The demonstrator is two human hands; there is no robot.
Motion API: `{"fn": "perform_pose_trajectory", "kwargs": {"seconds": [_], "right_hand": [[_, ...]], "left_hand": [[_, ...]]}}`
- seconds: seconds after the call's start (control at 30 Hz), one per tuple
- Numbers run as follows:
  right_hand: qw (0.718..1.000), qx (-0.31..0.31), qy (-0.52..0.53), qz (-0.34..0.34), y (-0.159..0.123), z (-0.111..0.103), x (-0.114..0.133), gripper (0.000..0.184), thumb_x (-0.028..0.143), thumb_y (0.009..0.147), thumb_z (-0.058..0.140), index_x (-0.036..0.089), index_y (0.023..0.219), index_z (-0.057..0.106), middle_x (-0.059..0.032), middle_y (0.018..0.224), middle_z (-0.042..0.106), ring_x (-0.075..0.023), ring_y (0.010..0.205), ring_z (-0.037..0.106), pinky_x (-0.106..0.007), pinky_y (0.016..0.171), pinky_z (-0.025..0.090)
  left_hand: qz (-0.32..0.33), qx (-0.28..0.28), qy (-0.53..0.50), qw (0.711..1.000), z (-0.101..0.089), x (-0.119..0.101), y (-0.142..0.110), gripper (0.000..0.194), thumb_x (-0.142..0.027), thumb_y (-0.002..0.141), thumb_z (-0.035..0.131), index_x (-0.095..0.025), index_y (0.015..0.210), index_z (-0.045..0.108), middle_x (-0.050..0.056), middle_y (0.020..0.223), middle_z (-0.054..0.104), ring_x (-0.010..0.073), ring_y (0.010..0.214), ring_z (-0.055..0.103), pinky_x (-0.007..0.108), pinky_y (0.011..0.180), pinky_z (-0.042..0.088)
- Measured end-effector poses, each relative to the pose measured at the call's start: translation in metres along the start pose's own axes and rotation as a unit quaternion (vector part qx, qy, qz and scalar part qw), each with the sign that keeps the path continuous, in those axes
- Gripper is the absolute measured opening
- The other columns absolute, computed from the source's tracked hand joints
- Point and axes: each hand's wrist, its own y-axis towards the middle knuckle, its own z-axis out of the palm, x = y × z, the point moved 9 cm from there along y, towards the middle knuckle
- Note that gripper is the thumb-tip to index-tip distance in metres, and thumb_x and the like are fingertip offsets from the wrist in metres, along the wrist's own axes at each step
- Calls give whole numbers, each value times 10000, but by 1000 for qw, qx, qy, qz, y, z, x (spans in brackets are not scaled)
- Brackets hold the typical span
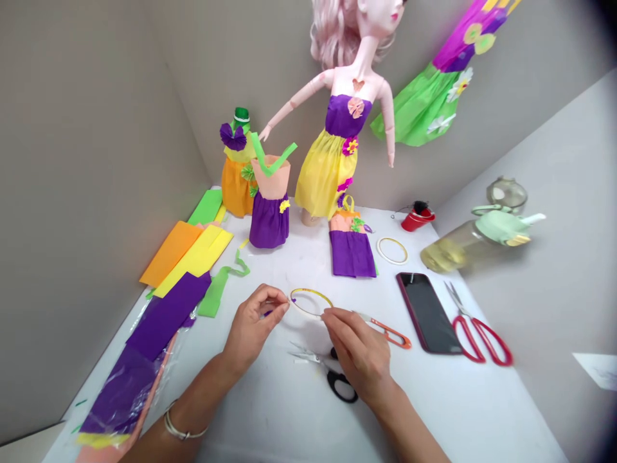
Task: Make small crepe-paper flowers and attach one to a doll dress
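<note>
My right hand [359, 350] grips the near right edge of a thin roll of tape [311, 291], a narrow ring with a yellow inner side and a white outer edge, held above the table. The fingers of my left hand [258, 321] are pinched together close to the ring's left side. What lies between those fingertips is too small to make out. A tiny purple bit shows on the ring near them. Below the hands lie black-handled scissors [328, 370], partly covered by my right hand. An orange cutter [390, 334] lies just beyond that hand.
Purple paper [168, 315], orange and yellow sheets cover the left side. Paper dresses, including a purple-skirted one [270, 218], and a doll [357, 122] stand behind. To the right are another tape ring [392, 251], a phone [428, 313], red scissors [477, 328] and a bottle [457, 244].
</note>
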Motion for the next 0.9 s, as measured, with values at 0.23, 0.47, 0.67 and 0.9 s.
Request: {"fn": "perform_pose_trajectory", "kwargs": {"seconds": [0.23, 0.47, 0.67, 0.9], "right_hand": [[999, 21, -38, -10, -9, -3, -5, 391, -21, 879, 472, 212, 1155, 622, -97, 1053, 716, -177, 949, 682, -263, 766, 536], [1000, -18, -11, 1, -6, -11, -7, 316, -14, 886, 510, 179, 1106, 628, -88, 987, 711, -153, 877, 680, -236, 732, 533], [1000, 1, -2, 2, 1, -14, -13, 281, 12, 901, 520, 187, 1093, 626, -83, 1011, 697, -157, 901, 673, -242, 737, 534], [998, 49, 25, -12, 23, -14, -20, 287, 25, 917, 484, 196, 1113, 606, -75, 1050, 681, -156, 950, 653, -249, 781, 528]], "left_hand": [[51, 39, 29, 998, 12, -19, -4, 47, -232, 820, 618, -204, 791, 594, 30, 984, 552, 163, 953, 568, 258, 893, 457], [18, 74, 39, 996, 19, -9, -2, 72, -247, 825, 619, -197, 790, 582, 44, 1160, 552, 187, 1017, 572, 296, 918, 416], [-30, 144, -23, 989, 28, 1, -2, 131, -294, 844, 629, -194, 812, 551, 49, 1131, 602, 186, 963, 595, 286, 854, 428], [-57, 127, -69, 988, 30, 1, 2, 179, -313, 806, 687, -195, 818, 554, 59, 1135, 630, 205, 1043, 598, 289, 900, 425]]}}
